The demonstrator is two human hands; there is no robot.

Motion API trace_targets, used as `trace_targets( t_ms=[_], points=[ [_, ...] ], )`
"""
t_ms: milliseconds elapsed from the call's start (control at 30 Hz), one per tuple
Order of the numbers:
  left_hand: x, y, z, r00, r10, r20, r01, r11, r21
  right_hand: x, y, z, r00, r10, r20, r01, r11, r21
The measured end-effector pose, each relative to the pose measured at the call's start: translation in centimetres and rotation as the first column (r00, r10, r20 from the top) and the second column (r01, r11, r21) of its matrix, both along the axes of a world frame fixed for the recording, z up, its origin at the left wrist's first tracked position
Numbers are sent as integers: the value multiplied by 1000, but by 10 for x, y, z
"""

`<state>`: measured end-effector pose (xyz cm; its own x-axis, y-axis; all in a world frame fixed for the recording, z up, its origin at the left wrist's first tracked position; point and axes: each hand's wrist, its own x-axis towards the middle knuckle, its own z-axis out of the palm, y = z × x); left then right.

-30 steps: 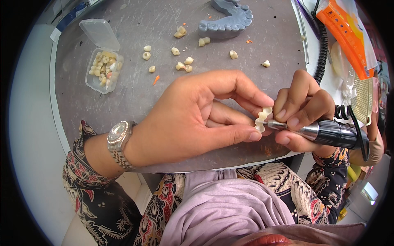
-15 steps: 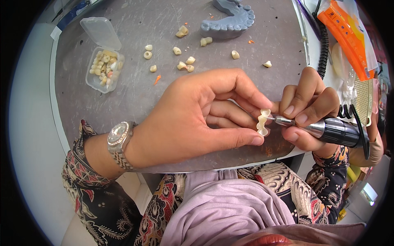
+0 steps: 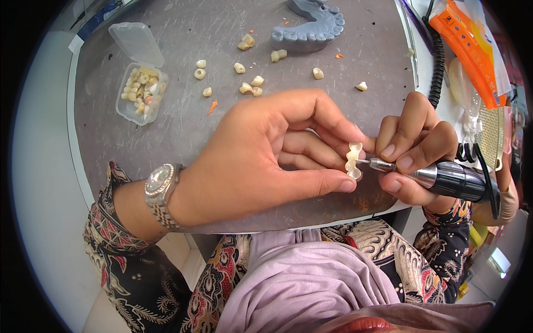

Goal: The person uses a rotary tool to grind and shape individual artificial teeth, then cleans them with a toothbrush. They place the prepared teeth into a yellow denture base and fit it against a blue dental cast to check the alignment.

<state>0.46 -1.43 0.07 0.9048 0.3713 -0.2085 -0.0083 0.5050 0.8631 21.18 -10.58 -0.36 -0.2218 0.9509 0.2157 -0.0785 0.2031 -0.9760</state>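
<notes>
Between the thumb and fingers of my left hand (image 3: 272,152) is a small cream dental bridge (image 3: 353,159) of joined tooth crowns, held upright with its hollow undersides partly showing. My right hand (image 3: 416,147) grips a black and silver dental handpiece (image 3: 452,178) like a pen. The handpiece's thin bur touches or nearly touches the middle of the bridge from the right. Fingers of both hands meet just above the bridge. A cord runs off the back of the handpiece.
Several loose tooth crowns (image 3: 318,73) lie scattered beyond my hands on the grey tabletop (image 3: 183,33). A grey dental arch model (image 3: 308,36) stands at the far side. To the left is an open clear plastic box (image 3: 133,114) of crowns. An orange packet (image 3: 463,47) and black coiled cable (image 3: 437,77) are at right.
The bridge has shifted slightly up and to the left and turned a little in my left fingers. The handpiece tip has moved slightly left with it.
</notes>
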Motion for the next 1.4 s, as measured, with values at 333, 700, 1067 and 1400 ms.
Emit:
trace_targets(
  t_ms=[333, 700, 1067, 1400],
  points=[
    [0, -1, -3, 999, -4, 40, 1, 996, 84, 1, 0, 3, 1000, 9, 12, -9, 1000, 7],
    [1, -1, -1, 1000, 7, 26, -8, 999, 51, 1, 0, 2, 1000, 14, -5, -14, 1000, 11],
    [2, 1, 0, 997, 74, -10, -74, 997, -15, 5, -6, 9, 999, -39, -29, 42, 991, 129],
    [1, 2, -8, 994, 111, 11, -112, 992, 64, -7, -9, -1, 999, -36, -22, 42, 951, 305]
  ],
)
